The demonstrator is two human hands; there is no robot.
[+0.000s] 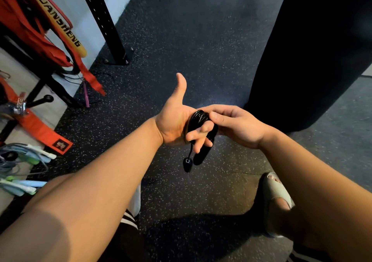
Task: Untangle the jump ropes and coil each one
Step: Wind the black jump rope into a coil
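While the speckled rubber floor point(181, 40) fills most of the view, a tall dark punching bag point(312, 50) stands at the right and a black steel rack post point(104, 20) is bolted down at the upper left, with red and yellow bands point(50, 26) hanging beside it. Both bare forearms reach forward from the bottom edge, over a pale sandal point(275, 191) on the person's foot.

At the lower left edge a bundle of pale blue, green and white jump ropes point(24, 161) lies in a loose heap, apparently not yet sorted; whether any of these are already coiled cannot be told.

Held above the floor at mid-frame, the black jump rope point(198, 119) is wound in tight turns across the palm of the left hand point(173, 121), whose thumb sticks straight up and whose fingers point(198, 134) curl loosely around the coil without clenching. The right hand point(237, 125) meets it from the right, its fingers narrowed on the top of the coil, thumb pressing the turns. A black handle point(203, 153) hangs below the left fingers, and a short tail of cord ends in a small dark weighted end point(187, 164) beside it.

My reading is that the coiling of this rope is nearly finished. The next move likely calls for tucking or wrapping the short tail so the turns stay together, then setting the coil down and taking up the heap at the left.
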